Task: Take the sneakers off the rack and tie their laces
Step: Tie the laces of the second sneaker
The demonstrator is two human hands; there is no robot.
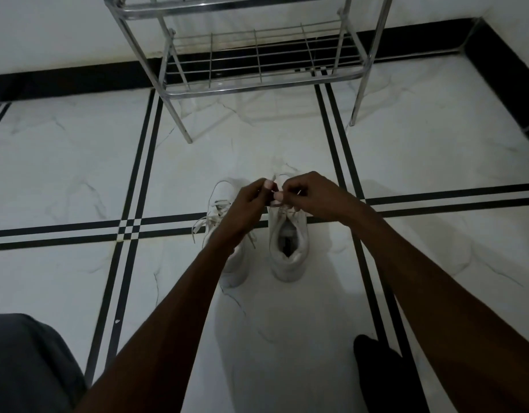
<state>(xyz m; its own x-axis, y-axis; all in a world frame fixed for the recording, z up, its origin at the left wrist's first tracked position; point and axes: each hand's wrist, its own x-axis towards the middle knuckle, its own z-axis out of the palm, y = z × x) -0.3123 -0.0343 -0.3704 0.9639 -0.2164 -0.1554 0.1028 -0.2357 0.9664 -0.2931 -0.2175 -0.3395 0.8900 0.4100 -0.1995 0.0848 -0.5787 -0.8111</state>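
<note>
Two white sneakers stand side by side on the marble floor, toes pointing toward the metal shoe rack (257, 70), which stands against the wall at the far edge of the floor. Both are off the rack, near a crossing of the black inlay lines.

The right sneaker (288, 248) shows its open collar to the camera. Both bare forearms reach forward from the near edge of the floor and converge above its tongue. The left hand (251, 201) comes in across the left sneaker (232, 263), hiding much of it; its fingers are curled, with thumb and forefinger pinched narrowly on a strand of the right sneaker's lace (276, 195). The right hand (311, 195) is bent down at the wrist, knuckles up, fingers folded in, also pinching the lace just beside the left hand. The fingertips of the two hands nearly meet over the shoe's eyelets.

The left sneaker's laces (206, 222) lie loose, the ends trailing over its side onto the floor.

A grey-clad knee (28, 362) sits at the near left corner, and a dark foot (373, 362) at the near right.
</note>
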